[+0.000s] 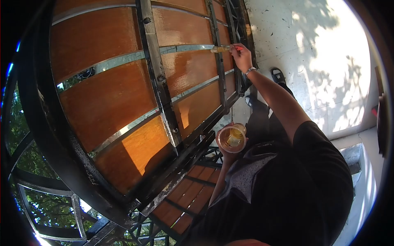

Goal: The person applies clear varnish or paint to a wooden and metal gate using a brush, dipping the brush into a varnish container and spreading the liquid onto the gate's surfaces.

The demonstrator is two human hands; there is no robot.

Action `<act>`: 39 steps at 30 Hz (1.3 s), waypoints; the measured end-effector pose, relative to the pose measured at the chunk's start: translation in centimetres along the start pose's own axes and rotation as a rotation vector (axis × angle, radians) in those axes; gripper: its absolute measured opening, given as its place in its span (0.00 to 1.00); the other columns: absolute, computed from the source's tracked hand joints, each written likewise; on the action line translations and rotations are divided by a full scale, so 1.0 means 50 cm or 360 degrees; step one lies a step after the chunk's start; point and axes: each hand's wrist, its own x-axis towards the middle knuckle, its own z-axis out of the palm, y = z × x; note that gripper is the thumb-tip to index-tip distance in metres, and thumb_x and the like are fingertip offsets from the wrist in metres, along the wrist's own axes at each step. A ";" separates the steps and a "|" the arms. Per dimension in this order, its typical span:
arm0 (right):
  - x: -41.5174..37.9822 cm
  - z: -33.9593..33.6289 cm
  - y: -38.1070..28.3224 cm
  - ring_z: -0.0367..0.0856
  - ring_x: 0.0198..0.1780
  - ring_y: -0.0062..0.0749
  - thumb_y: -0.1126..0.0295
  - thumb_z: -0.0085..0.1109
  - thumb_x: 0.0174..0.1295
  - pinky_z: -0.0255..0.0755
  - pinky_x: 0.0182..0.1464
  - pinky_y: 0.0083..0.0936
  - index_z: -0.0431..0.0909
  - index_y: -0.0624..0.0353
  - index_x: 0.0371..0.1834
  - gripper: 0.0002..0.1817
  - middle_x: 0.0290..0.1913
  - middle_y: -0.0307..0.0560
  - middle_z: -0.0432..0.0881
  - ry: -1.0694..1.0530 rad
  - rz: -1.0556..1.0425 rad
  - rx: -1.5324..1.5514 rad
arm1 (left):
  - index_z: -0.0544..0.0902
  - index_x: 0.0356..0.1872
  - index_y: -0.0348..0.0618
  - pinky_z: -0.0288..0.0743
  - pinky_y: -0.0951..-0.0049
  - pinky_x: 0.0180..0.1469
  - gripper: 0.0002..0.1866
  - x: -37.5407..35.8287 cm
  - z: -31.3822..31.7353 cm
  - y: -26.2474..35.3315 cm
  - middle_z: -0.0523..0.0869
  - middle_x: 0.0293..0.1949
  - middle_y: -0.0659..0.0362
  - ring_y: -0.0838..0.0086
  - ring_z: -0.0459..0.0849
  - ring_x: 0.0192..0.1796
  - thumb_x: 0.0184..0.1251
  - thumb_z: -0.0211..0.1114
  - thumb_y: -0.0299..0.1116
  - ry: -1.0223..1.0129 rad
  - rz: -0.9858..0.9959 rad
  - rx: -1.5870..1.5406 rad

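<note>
My right hand (242, 57), with a bracelet at the wrist, is closed around the handle of a paintbrush (221, 49). Its bristles overlap the edge of a glossy brown wooden board (184, 30) beside a dark metal crossbar (218, 59). Lower down, close to my body, my left hand (230, 157) is wrapped round a clear plastic cup (218, 141). A yellowish liquid shows inside the cup, which is tilted so its mouth faces me. Most of the left fingers are hidden behind the cup.
Several brown boards (96, 37) run across a black metal frame (45, 102), with narrow gaps between them. Below are more boards (193, 192) in dark framing. A pale, sunlit floor (299, 53) lies to the right, where my sandalled foot (278, 75) stands. Leaves show at the left.
</note>
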 end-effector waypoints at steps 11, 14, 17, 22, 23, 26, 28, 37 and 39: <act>-0.028 -0.006 -0.289 0.86 0.40 0.26 0.67 0.53 0.73 0.79 0.49 0.22 0.78 0.68 0.47 0.13 0.42 0.45 0.85 -0.0390 0.0134 0.1284 | 0.62 0.67 0.44 0.68 0.53 0.70 0.47 0.008 0.011 -0.011 0.73 0.64 0.47 0.57 0.73 0.68 0.46 0.83 0.29 0.0026 0.0022 -0.0057; -0.033 -0.006 -0.280 0.86 0.39 0.24 0.67 0.54 0.73 0.79 0.49 0.22 0.77 0.69 0.47 0.13 0.38 0.46 0.85 -0.0469 0.0157 0.1223 | 0.62 0.66 0.44 0.68 0.52 0.70 0.47 0.017 0.018 -0.004 0.73 0.64 0.47 0.57 0.72 0.68 0.45 0.83 0.29 0.0002 0.0034 -0.0066; -0.033 0.013 -0.160 0.86 0.37 0.23 0.67 0.56 0.72 0.79 0.47 0.22 0.78 0.69 0.45 0.13 0.36 0.46 0.86 -0.0522 0.0178 0.0804 | 0.63 0.66 0.45 0.69 0.53 0.70 0.47 0.012 0.022 -0.014 0.74 0.64 0.48 0.57 0.73 0.68 0.45 0.83 0.29 0.0022 0.0011 -0.0083; -0.033 0.002 -0.016 0.85 0.34 0.21 0.68 0.59 0.69 0.79 0.37 0.20 0.81 0.66 0.43 0.10 0.33 0.44 0.87 -0.0207 0.0224 0.0492 | 0.64 0.65 0.45 0.70 0.54 0.69 0.46 0.018 0.015 -0.001 0.73 0.64 0.49 0.57 0.73 0.68 0.45 0.84 0.29 -0.0063 -0.0021 0.0008; -0.028 -0.009 -0.002 0.84 0.33 0.20 0.69 0.60 0.68 0.78 0.36 0.20 0.81 0.65 0.43 0.10 0.33 0.44 0.86 -0.0132 0.0067 0.0252 | 0.65 0.65 0.45 0.70 0.54 0.69 0.45 0.021 0.015 0.003 0.73 0.64 0.49 0.57 0.73 0.68 0.45 0.84 0.29 -0.0086 -0.0035 0.0020; -0.018 -0.011 0.013 0.85 0.34 0.24 0.69 0.62 0.66 0.77 0.36 0.22 0.83 0.62 0.42 0.08 0.36 0.47 0.86 0.0050 0.0039 0.0076 | 0.62 0.66 0.47 0.70 0.54 0.69 0.47 0.010 0.009 -0.014 0.72 0.65 0.49 0.57 0.72 0.68 0.46 0.83 0.29 -0.0114 -0.0011 0.0044; -0.023 -0.024 -0.007 0.85 0.37 0.36 0.69 0.62 0.65 0.78 0.39 0.27 0.82 0.61 0.44 0.09 0.40 0.48 0.85 -0.0051 -0.0283 -0.0176 | 0.60 0.67 0.47 0.70 0.54 0.69 0.48 0.005 0.013 -0.018 0.72 0.65 0.48 0.57 0.72 0.68 0.46 0.83 0.28 -0.0084 0.0036 0.0013; -0.153 -0.114 -0.007 0.81 0.48 0.45 0.69 0.61 0.64 0.76 0.51 0.36 0.81 0.57 0.48 0.11 0.42 0.47 0.82 -0.1244 -0.0464 -0.0266 | 0.58 0.67 0.47 0.68 0.53 0.70 0.49 -0.001 0.012 -0.015 0.71 0.65 0.47 0.56 0.72 0.69 0.47 0.83 0.29 -0.0089 0.0013 -0.0020; -0.120 -0.110 0.000 0.81 0.48 0.45 0.69 0.61 0.64 0.76 0.50 0.35 0.81 0.57 0.47 0.11 0.42 0.47 0.82 -0.1274 -0.0533 -0.0269 | 0.58 0.67 0.46 0.68 0.52 0.70 0.49 -0.004 0.012 -0.015 0.71 0.65 0.47 0.56 0.71 0.69 0.46 0.83 0.30 -0.0102 -0.0004 -0.0029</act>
